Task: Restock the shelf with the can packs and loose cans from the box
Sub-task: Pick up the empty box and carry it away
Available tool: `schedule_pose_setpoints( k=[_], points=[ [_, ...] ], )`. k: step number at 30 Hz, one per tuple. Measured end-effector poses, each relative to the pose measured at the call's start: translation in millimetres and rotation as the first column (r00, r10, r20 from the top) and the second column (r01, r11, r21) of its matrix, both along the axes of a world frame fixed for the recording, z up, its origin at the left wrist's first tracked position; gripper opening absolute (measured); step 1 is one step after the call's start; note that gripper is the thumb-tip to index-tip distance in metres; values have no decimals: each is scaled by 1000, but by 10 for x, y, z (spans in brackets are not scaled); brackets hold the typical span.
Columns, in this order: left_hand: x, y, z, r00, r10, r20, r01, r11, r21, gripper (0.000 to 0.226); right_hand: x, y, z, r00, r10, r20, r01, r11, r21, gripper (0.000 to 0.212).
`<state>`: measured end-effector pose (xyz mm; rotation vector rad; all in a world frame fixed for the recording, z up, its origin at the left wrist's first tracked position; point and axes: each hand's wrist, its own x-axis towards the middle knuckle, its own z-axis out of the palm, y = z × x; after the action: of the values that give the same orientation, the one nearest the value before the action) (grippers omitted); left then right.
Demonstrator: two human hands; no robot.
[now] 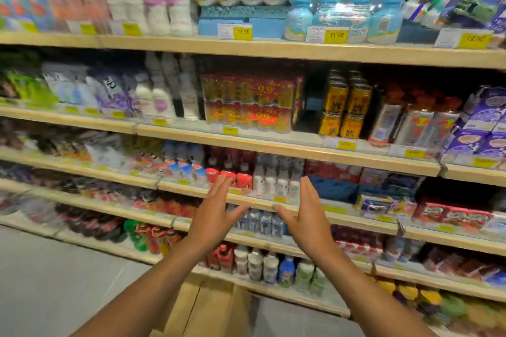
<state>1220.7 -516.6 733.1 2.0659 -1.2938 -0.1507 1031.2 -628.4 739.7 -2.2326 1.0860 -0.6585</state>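
Two shrink-wrapped can packs (247, 102) with red and gold print lie stacked on the second shelf (273, 145) from the top. To their right stand loose yellow cans (346, 107), two high. A gap of dark bare shelf separates packs and cans. My left hand (216, 210) and my right hand (308, 213) hover in front of the lower shelves, palms facing each other, fingers straight, holding nothing. A brown cardboard box (208, 306) sits on the floor below my arms, partly hidden by them.
Bottles, cartons and drink packs fill the shelves above, below and to both sides. Silver-red cans (410, 123) stand right of the yellow ones. Yellow price tags line the wooden shelf edges. Grey floor (54, 282) lies at the lower left.
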Motion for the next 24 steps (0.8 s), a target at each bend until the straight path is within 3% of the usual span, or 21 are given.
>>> schedule_pose_setpoints(
  k=[10, 16, 20, 24],
  points=[
    [1014, 1164, -996, 997, 82, -1, -79, 966, 246, 64, 911, 723, -911, 969, 191, -160, -163, 972, 169, 95],
    [1883, 1605, -1813, 996, 3, -92, 33, 921, 388, 46, 1635, 1071, -1880, 935, 228, -271, -133, 935, 328, 92],
    [2421, 1789, -2605, 990, -138, -27, 130, 825, 551, 51, 2041, 1244, -2673, 904, 245, -352, -79, 902, 425, 89],
    [2804, 1834, -3554, 970, -216, -109, 232, 705, 670, 45, 2353, 1367, -3586, 855, 294, -426, -20, 841, 540, 66]
  ],
)
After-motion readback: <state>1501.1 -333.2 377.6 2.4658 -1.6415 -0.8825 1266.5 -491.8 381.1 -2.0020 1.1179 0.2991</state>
